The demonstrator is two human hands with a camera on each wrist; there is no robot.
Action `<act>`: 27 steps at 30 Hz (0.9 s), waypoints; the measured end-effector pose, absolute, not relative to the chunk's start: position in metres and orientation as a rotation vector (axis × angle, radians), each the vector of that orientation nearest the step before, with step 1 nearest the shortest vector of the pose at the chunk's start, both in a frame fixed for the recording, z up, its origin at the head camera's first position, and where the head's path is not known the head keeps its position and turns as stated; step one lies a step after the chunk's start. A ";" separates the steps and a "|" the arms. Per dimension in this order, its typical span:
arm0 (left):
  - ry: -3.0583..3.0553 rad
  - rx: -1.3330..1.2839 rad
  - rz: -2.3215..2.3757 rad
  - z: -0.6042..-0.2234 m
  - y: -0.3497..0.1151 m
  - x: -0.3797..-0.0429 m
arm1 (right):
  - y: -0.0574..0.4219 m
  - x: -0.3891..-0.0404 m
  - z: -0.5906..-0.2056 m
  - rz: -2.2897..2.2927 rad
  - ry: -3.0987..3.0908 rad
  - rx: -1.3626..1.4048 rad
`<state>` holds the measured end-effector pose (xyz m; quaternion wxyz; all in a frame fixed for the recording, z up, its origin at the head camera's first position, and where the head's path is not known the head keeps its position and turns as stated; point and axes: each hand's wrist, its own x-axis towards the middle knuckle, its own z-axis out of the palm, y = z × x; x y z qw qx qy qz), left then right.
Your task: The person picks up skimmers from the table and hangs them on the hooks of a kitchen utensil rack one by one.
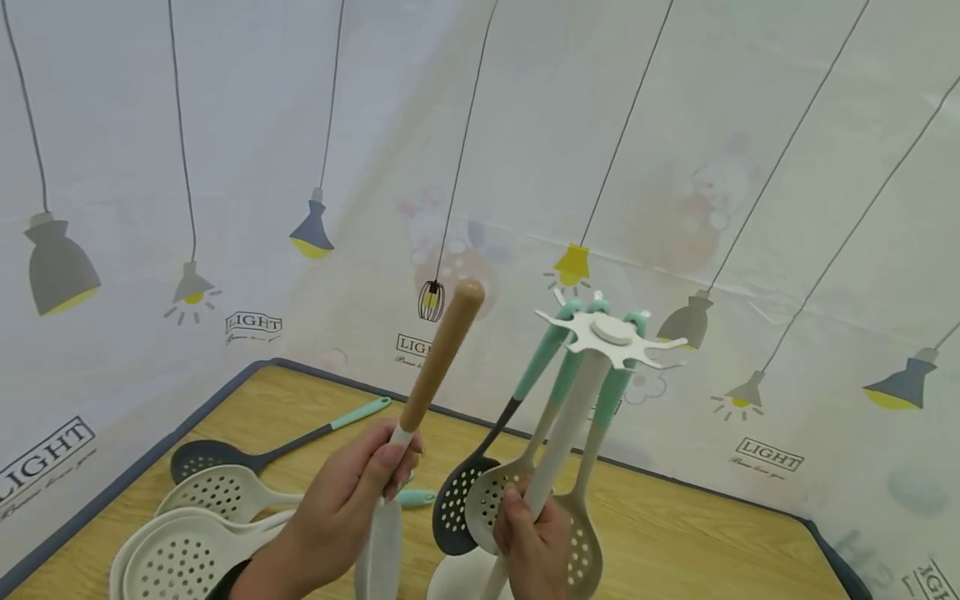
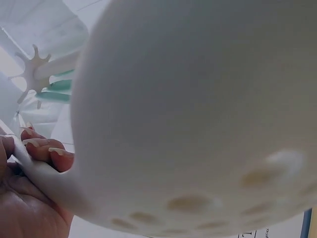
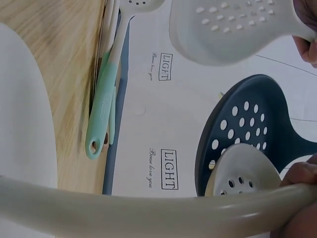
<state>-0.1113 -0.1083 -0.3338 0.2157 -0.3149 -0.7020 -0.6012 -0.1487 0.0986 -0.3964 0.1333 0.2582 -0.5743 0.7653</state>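
Observation:
My left hand (image 1: 337, 500) grips a white skimmer with a wooden handle (image 1: 441, 354), fingers round its white neck and the handle pointing up. Its broad perforated head (image 2: 188, 109) fills the left wrist view. My right hand (image 1: 534, 546) is wrapped round the pale pole of a utensil stand (image 1: 577, 412), which leans to the right. From the star-shaped hook top (image 1: 637, 346) hang a dark skimmer (image 1: 452, 517) and beige skimmers (image 1: 483, 500), all with mint-green handle ends. The stand's white round base (image 3: 22, 109) shows in the right wrist view.
On the wooden table (image 1: 697, 533), at left, lie a dark skimmer (image 1: 210, 458) with a mint handle end and several white skimmers (image 1: 180, 562) overlapping one another. A dark blue edge (image 1: 247, 375) rims the table. Behind it hangs a sheet (image 1: 525, 125) printed with lamps.

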 end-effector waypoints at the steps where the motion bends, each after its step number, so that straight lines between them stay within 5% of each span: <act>1: -1.961 -0.864 -1.668 -0.333 -0.107 -0.111 | 0.097 -0.147 -0.396 2.206 -1.676 0.714; 27: -2.061 -0.752 -1.741 -0.328 -0.086 -0.117 | 0.085 -0.143 -0.400 1.972 -1.831 0.390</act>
